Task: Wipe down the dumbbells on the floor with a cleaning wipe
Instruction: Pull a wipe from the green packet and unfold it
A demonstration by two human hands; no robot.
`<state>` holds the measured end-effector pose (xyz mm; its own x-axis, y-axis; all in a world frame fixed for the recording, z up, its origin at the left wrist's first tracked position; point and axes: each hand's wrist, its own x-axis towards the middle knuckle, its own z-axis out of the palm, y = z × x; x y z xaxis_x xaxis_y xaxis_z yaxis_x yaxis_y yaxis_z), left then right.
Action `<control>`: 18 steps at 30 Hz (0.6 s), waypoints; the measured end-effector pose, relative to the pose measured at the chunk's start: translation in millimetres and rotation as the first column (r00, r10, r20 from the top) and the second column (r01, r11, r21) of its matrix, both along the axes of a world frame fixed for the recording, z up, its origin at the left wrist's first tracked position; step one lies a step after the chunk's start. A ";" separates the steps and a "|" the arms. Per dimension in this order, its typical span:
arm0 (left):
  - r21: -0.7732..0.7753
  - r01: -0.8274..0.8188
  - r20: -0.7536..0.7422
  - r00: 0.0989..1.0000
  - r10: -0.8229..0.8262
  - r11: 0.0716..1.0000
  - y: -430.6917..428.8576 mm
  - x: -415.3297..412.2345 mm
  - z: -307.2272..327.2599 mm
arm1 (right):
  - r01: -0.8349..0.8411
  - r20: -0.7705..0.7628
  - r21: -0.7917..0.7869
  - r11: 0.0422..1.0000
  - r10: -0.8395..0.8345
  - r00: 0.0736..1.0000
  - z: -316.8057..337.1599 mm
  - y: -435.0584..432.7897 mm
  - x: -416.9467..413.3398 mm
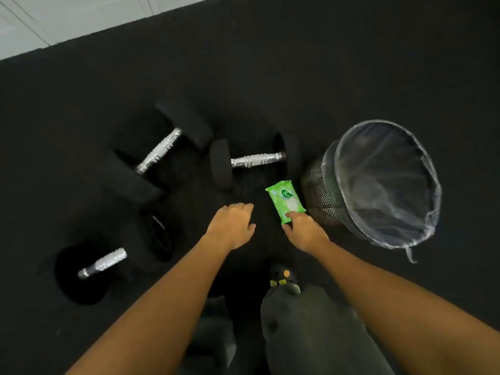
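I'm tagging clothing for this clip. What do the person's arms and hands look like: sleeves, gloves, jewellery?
Both forearms are bare to the frame edge, no sleeves. The left hand and right hand wear no gloves; no watch or ring shows.

Bare skin on left grip (232,226) and right grip (305,231), and on both forearms (167,301) up to the frame edge. Legs: dark grey trousers (311,334), soft creased fabric. Footwear: one dark shoe (283,277), rounded toe, marked with an orange dot and small yellow-green patches
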<state>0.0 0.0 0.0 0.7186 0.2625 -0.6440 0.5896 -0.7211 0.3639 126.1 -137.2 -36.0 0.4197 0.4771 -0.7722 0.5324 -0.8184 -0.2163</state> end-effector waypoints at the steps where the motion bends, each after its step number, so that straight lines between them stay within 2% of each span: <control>1: -0.016 0.009 -0.011 1.000 -0.010 1.000 -1.5 4.7 -12.6 | 0.022 0.020 0.009 1.000 -0.022 1.000 -11.9 -0.7 0.7; 5: -0.050 0.019 0.026 1.000 -0.017 0.999 -5.2 24.2 -72.7 | 0.154 0.123 0.113 0.982 -0.168 0.978 -65.5 -5.7 11.3; 9: -0.080 -0.025 0.100 0.994 0.033 0.996 -8.5 45.7 -122.3 | 0.344 0.178 0.313 0.885 -0.410 0.894 -104.7 -8.4 18.3; 15: -0.069 0.027 0.215 0.977 -0.012 0.997 -26.9 73.7 -169.0 | 0.212 0.276 0.436 0.874 -0.354 0.894 -144.6 -21.7 17.3; 18: -0.101 -0.002 0.238 0.971 0.026 0.995 -37.4 81.0 -176.6 | 0.266 0.240 0.459 0.848 -0.407 0.881 -155.9 -24.7 19.4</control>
